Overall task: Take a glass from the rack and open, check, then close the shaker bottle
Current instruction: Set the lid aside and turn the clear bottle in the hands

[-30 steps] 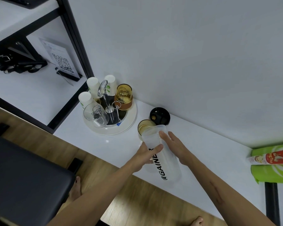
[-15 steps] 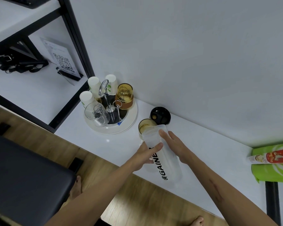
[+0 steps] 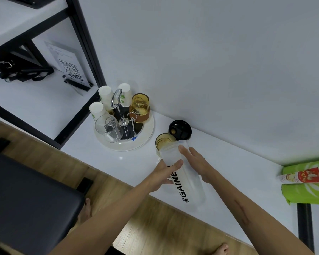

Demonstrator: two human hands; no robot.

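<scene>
Head view: barely any change from half a second ago. Your hands sit on the shaker bottle just as before; the scene only sits slightly differently in frame.

Left hand is wrapped around the bottle's upper part from the left, thumb lying across the front over the black lettering. Right hand grips from the right, fingers reaching up to the open rim. Both forearms come in from the near edge and converge on it.

The bottle is uncapped and tilted, mouth leaning far-left, base near the front edge of the white surface. Its black lid lies on the surface just beyond, by the wall. The amber glass stands upright just behind the bottle's mouth, partly hidden by it. The round rack is further left, carrying another amber glass, a clear glass and paper cups. A green bag lies far right.
</scene>
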